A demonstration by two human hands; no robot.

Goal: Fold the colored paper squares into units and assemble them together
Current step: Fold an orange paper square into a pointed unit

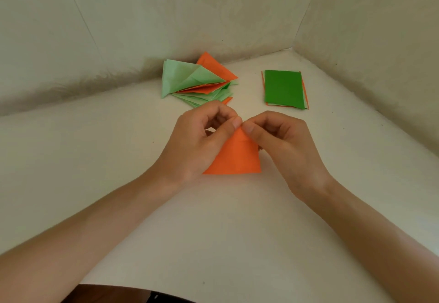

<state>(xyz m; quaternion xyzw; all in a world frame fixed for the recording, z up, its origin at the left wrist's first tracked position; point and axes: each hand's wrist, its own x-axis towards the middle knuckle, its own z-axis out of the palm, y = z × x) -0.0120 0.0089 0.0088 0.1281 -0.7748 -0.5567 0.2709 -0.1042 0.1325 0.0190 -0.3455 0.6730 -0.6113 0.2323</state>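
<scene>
Pale surface (95,160), hemmed by walls at the far edge. Orange paper (235,158) sits mid-surface, narrowing to a point at the top. My left grip (197,143) and right grip (285,143) both pinch that point, thumbs meeting, fingers curled. Along the far edge: pile of folded units (194,82), light green and orange. Stack of squares (283,89), dark green on top, lies apart, nearer the far right corner.

The left hand (202,141) covers the left edge of the orange paper (234,158); its far tip is hidden where that hand and the right hand (282,143) pinch it. In the paper stack (283,89), far right, only slivers of the lower sheets show. The picture's edges cut off both forearms.
</scene>
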